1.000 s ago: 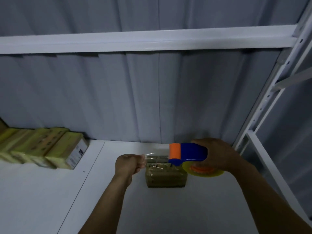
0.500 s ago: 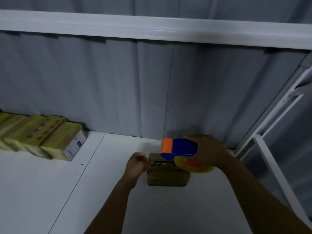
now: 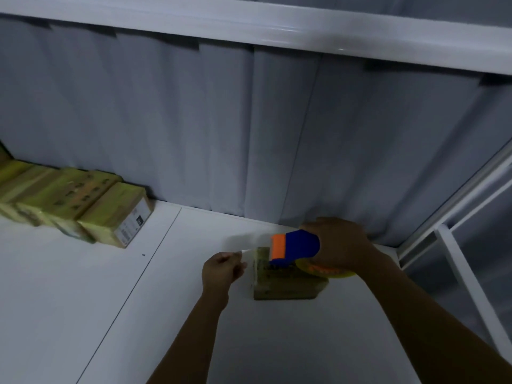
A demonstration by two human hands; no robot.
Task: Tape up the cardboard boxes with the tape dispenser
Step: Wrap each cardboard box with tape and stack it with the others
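Grey ribbed wall backs a white shelf. Along its left rear runs a row of yellow-wrapped boxes. Near the back right sits a small brown box. Just above it the right hand grips the tape dispenser, blue, lying left-right, its orange nose pointing left. The left hand pinches the clear tape pulled from it. The end box's white label is too blurred to read.
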